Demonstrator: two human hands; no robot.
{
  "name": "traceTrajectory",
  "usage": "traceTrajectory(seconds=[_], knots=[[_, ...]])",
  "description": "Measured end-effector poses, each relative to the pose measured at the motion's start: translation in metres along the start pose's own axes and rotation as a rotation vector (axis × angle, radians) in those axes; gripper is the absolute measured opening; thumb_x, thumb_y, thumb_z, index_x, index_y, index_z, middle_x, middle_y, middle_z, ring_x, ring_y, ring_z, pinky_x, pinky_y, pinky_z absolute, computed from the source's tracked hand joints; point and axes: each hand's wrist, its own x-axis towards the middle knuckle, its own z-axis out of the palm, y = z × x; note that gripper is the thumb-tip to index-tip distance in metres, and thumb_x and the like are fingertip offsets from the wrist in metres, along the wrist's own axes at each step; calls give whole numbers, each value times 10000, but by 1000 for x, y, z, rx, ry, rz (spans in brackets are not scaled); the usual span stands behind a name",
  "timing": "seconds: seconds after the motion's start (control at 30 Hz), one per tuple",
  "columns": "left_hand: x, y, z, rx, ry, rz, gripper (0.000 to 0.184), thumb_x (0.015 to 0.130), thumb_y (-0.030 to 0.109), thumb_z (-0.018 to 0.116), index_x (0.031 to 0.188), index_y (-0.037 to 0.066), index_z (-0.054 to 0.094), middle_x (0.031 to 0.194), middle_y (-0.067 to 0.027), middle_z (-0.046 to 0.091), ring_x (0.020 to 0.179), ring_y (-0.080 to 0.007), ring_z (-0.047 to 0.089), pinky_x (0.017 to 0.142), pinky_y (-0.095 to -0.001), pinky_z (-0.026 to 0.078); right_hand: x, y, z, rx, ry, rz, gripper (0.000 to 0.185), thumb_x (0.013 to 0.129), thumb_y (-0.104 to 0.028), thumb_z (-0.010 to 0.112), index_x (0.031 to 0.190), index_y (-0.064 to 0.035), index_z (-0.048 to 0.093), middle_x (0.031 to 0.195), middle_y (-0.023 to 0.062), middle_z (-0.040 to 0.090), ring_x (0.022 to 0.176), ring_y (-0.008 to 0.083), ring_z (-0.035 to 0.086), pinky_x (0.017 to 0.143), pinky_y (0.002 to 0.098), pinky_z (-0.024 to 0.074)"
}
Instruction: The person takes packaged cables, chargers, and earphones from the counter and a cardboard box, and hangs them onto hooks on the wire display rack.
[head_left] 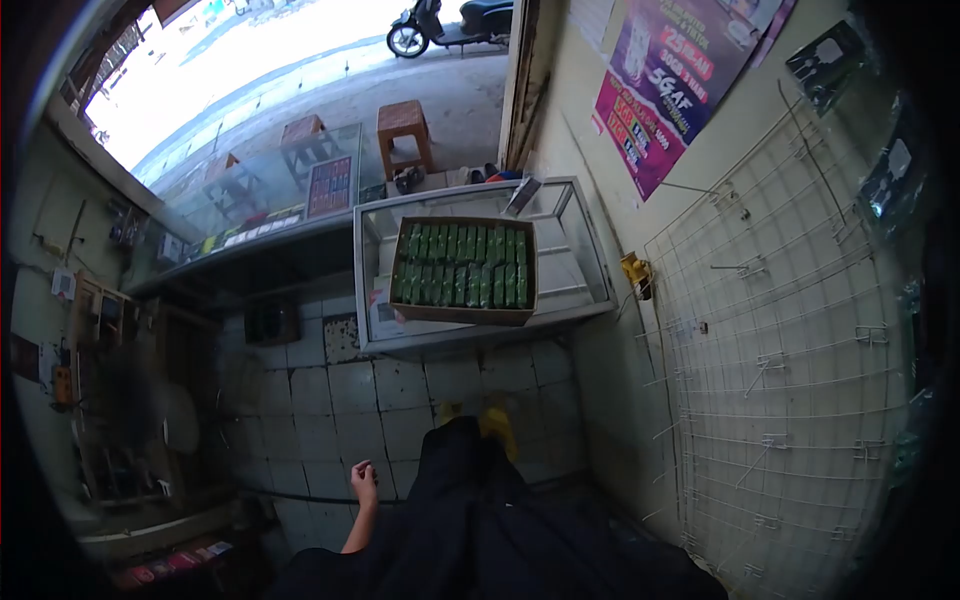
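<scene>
My left hand (365, 483) hangs low beside my dark clothing, over the tiled floor. Its fingers are curled in, and no object shows in them. My right hand is out of view. Ahead of me, a cardboard box (463, 317) sits on top of a glass display case (585, 262), apart from my hand. Inside the box, green packets (465, 262) stand tightly packed in two rows under shiny clear wrapping. A small flat object (523, 196) leans at the far edge of the case.
Another glass counter (265, 235) extends to the left, with a dark framed panel (329, 187) on it. Stools (402, 122) stand outside by a parked scooter (450, 28). A wire rack (780, 350) and a purple poster (670, 90) line the right wall. Shelving (95, 330) stands left.
</scene>
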Motion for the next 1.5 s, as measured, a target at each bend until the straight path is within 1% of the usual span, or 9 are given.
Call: traceTrajectory(seconds=[0.17,0.2,0.3,0.37,0.53,0.67,0.9,1.37,1.5], knots=[[24,25,71,91,-236,223,163,855,125,521,993,48,563,863,-39,598,785,-103,558,687,-240,454,55,-116,-49,152,178,-438,173,787,-177,550,900,-60,608,897,169,624,878,343,585,771,407,474],[24,51,99,120,-286,263,152,857,96,513,987,29,555,861,-40,599,786,-97,556,705,-235,449,65,-153,-61,76,295,-635,183,784,-103,539,929,-7,594,767,115,643,668,214,631,618,328,500],[37,104,190,36,-471,504,130,858,73,518,966,11,557,884,-55,595,807,-104,568,730,-235,444,18,-294,-122,149,401,-902,187,832,-149,515,936,1,554,872,221,594,849,393,557,697,434,451],[34,160,242,186,-523,765,118,839,51,529,946,13,561,860,-86,546,758,-173,567,704,-242,443,11,-369,-149,216,489,-992,157,850,-123,501,934,-3,557,873,185,589,830,353,560,716,413,445],[55,222,353,163,-636,956,170,806,21,529,974,21,551,946,-120,532,865,-269,524,715,-346,458,-8,-483,-181,127,967,-1105,200,789,-156,578,966,-64,564,917,100,530,923,283,485,787,365,414],[74,219,393,449,-538,1113,362,758,-17,524,1117,32,510,1069,-130,490,968,-309,472,850,-374,397,2,-511,-179,-319,1097,-868,281,712,-245,668,886,-50,567,951,71,475,950,240,444,747,364,395],[86,206,404,714,-474,1201,412,769,76,533,1178,119,518,1129,-58,447,1013,-277,425,772,-414,379,17,-529,-174,-227,1094,-681,245,698,-235,664,799,-27,583,937,88,464,949,258,426,758,395,361],[63,254,377,222,-966,1179,629,703,-117,484,1286,92,375,1228,-121,454,1166,-305,379,973,-393,334,-62,-506,-208,369,1241,-989,200,718,-100,619,851,8,517,928,130,506,763,269,549,641,351,460],[12,301,353,208,-888,1420,720,647,15,658,1293,81,346,1256,-118,423,1170,-316,381,970,-412,336,-109,-492,-231,505,1116,-1001,202,744,-120,624,848,14,513,782,106,570,624,204,573,581,317,464]])
